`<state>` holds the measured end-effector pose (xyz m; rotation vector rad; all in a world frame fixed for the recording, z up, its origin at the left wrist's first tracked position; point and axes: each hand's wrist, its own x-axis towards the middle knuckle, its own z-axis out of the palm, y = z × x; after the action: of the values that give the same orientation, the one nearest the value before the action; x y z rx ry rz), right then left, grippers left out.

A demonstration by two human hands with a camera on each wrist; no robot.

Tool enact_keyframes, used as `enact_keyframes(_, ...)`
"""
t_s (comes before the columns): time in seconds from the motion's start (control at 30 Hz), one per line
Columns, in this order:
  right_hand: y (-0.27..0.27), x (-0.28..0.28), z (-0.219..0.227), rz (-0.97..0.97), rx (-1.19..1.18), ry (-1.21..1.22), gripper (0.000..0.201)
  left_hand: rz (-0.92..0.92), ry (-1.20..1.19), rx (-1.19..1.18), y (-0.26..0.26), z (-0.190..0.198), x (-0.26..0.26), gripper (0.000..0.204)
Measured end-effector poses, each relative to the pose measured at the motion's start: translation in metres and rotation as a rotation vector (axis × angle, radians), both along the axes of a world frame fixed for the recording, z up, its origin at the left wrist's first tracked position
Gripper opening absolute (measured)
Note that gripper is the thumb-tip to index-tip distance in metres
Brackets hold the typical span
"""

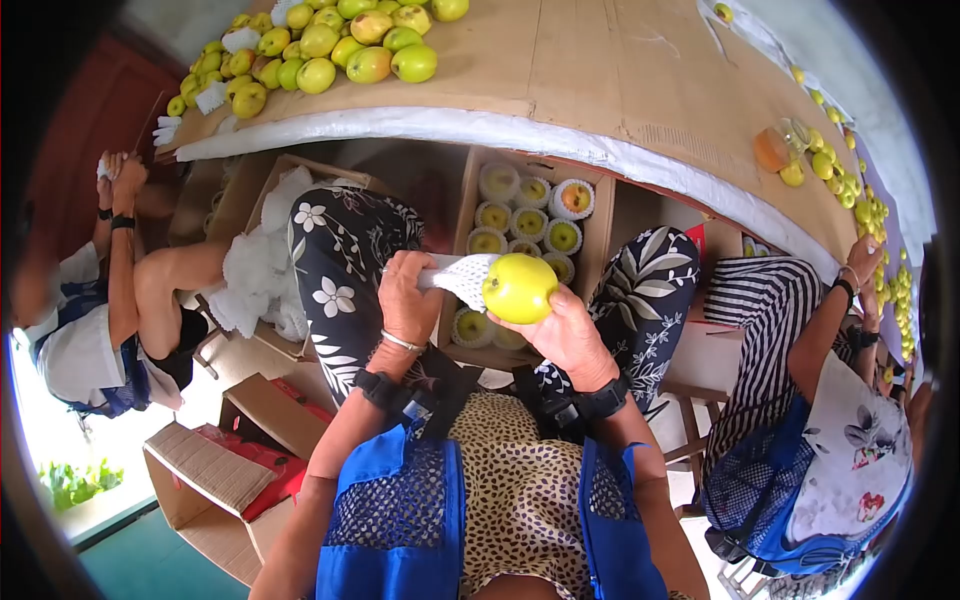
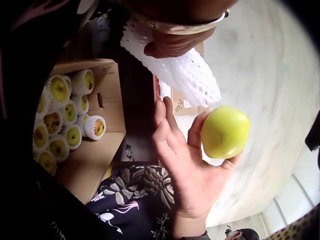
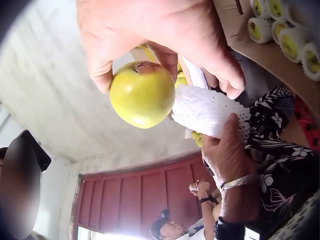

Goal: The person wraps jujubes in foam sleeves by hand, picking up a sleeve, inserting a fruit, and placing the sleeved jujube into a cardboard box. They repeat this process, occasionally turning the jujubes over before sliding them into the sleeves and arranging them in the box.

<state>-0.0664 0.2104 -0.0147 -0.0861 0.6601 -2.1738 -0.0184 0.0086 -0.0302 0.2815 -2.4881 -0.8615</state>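
Note:
A yellow-green apple (image 1: 520, 288) is held by the fingers and thumb of my right hand (image 1: 570, 338) above my lap. My left hand (image 1: 407, 300) grips a white foam net sleeve (image 1: 460, 278), whose free end lies against the apple's left side in the head view. In the left wrist view the apple (image 2: 225, 131) sits between thumb and fingers of the right hand (image 2: 190, 175), just beyond the sleeve's mouth (image 2: 200, 90). The right wrist view shows the apple (image 3: 142, 95) outside the sleeve (image 3: 207, 110), its brown stem hollow visible.
A carton (image 1: 597, 225) of apples in foam sleeves stands below the table edge. Loose apples (image 1: 318, 40) are piled on the cardboard-covered table (image 1: 560, 75). White foam sleeves (image 1: 262, 270) fill a box at left. Empty cartons (image 1: 200, 470) lie lower left; people sit on both sides.

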Motion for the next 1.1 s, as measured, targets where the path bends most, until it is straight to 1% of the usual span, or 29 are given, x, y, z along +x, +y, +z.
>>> enact_keyframes(0.07,0.0,-0.001,-0.002,0.009,0.031,-0.042,0.06,-0.014,-0.006,0.059,0.002,0.0,0.0,0.023)
enact_keyframes(0.17,-0.001,-0.003,-0.008,-0.024,0.008,-0.128,0.059,-0.078,0.0,0.078,0.005,-0.002,-0.001,0.024)
enact_keyframes(0.27,0.0,-0.005,-0.003,-0.04,-0.051,-0.158,0.046,-0.149,0.003,0.088,0.005,-0.003,-0.001,0.026)
enact_keyframes(0.37,-0.001,-0.004,-0.006,-0.056,-0.084,-0.182,0.048,-0.15,-0.064,0.105,0.004,-0.003,-0.001,0.037)
enact_keyframes(0.47,-0.003,-0.005,-0.005,-0.195,0.07,0.007,0.044,-0.161,-0.007,0.373,0.003,-0.019,0.0,0.046)
enact_keyframes(0.57,-0.002,-0.007,-0.006,-0.233,0.311,0.305,0.044,-0.208,-0.112,1.154,0.0,0.001,0.006,0.043)
enact_keyframes(0.6,-0.003,-0.006,-0.004,-0.205,0.348,0.352,0.045,-0.226,-0.17,1.347,0.0,0.002,0.004,0.036)
enact_keyframes(0.67,-0.007,0.0,0.003,-0.151,0.425,0.443,0.047,-0.236,-0.237,1.301,0.008,0.008,0.005,0.037)
enact_keyframes(0.7,-0.009,0.002,0.003,-0.105,0.44,0.457,0.052,-0.243,-0.274,1.279,0.013,0.01,0.004,0.037)
enact_keyframes(0.73,-0.01,0.003,0.001,-0.083,0.436,0.47,0.051,-0.218,-0.253,1.208,0.014,0.007,0.002,0.033)
enact_keyframes(0.83,-0.011,0.004,0.0,-0.055,0.434,0.483,0.049,-0.19,-0.295,0.901,0.005,-0.022,0.006,0.028)
enact_keyframes(0.87,-0.011,0.004,0.0,-0.052,0.435,0.482,0.049,-0.117,-0.188,0.823,0.005,-0.032,0.006,0.021)
enact_keyframes(0.97,-0.009,-0.002,-0.01,-0.117,0.544,0.447,0.047,-0.054,-0.272,0.817,-0.001,-0.036,0.006,0.017)
enact_keyframes(1.0,-0.01,-0.003,-0.011,-0.177,0.566,0.374,0.045,-0.055,-0.262,0.735,0.003,-0.032,0.006,0.013)
enact_keyframes(1.1,-0.011,-0.004,-0.015,-0.224,0.573,0.324,0.045,0.008,-0.245,0.591,0.009,-0.022,0.002,0.009)
